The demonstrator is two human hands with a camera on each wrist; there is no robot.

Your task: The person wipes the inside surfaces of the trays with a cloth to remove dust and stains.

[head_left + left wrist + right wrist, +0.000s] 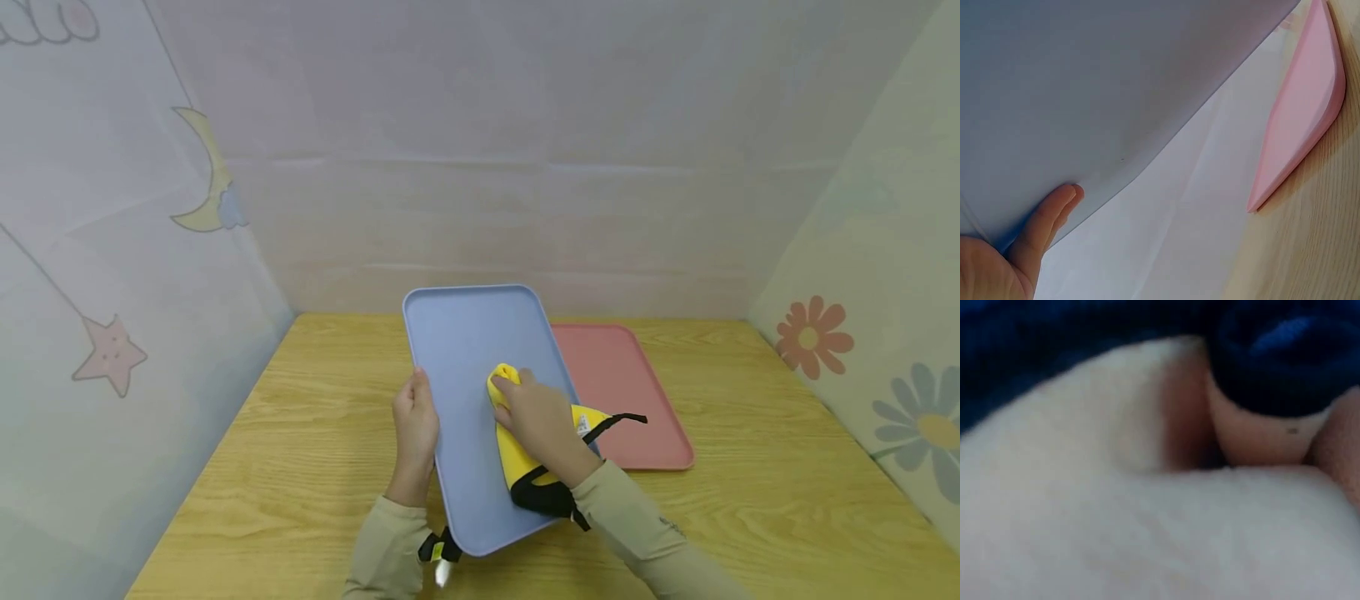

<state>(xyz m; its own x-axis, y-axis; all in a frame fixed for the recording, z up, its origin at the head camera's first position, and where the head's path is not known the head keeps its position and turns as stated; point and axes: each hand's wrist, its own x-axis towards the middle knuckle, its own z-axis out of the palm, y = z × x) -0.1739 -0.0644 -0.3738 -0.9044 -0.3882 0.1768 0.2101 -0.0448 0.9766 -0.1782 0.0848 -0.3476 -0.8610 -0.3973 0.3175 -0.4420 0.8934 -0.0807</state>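
Observation:
A light blue rectangular tray (480, 333) is held tilted above the table. My left hand (416, 421) grips its left rim, the thumb along the near side. In the left wrist view, fingers (1044, 228) of this hand lie against the tray's underside (1104, 94). My right hand (540, 421) pinches a yellow cloth (513, 454) with black trim and a black strap, bunched against the tray's face. Part of the cloth hangs below and to the right of that hand. The right wrist view is blurred, with skin and dark fabric (1272, 362) up close.
A pink tray (622, 392) lies flat on the wooden table (300, 467), partly behind the blue tray. Printed fabric walls (480, 208) enclose the table at the back and both sides.

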